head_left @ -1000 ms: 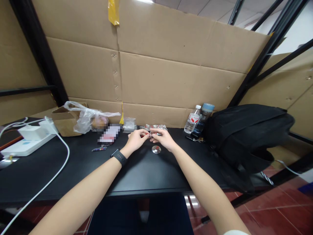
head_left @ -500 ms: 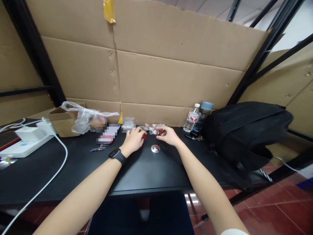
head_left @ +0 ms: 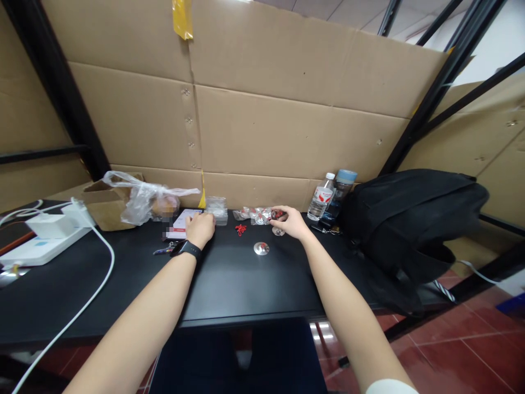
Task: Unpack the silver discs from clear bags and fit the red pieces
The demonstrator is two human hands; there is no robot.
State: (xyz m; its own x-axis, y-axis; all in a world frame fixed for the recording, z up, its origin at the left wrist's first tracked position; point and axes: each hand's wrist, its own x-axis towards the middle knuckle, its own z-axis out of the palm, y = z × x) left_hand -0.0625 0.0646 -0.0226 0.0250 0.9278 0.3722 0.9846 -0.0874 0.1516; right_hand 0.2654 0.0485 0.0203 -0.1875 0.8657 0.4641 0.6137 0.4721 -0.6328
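While reaching over the black tabletop (head_left: 229, 290) across the lower part of the frame, seems to be at the step of setting out small shiny parts. Probably calls next for a light pinch, with such thin, slippery bits. See a big black backpack (head_left: 414, 230) at the right. Stretching both arms up from the bottom corners, well apart. See a clear bottle (head_left: 322, 200) right of centre. Bending the left hand (head_left: 200, 229), back up, left of centre, over part of a white and red card (head_left: 179, 224) and just beside a clear plastic pack (head_left: 216, 210); can't tell about any grip, with fingertips hidden. Curling the right hand (head_left: 292, 223) right of centre, thumb and fingers bent around a dark, shiny patch; can't tell if held. Find crinkly packets (head_left: 259, 215) just left of that, one shiny disc (head_left: 278, 231) just below the thumb, a lone disc (head_left: 261, 248) mid-frame, and a bunched red cord (head_left: 240, 230) between both hands.
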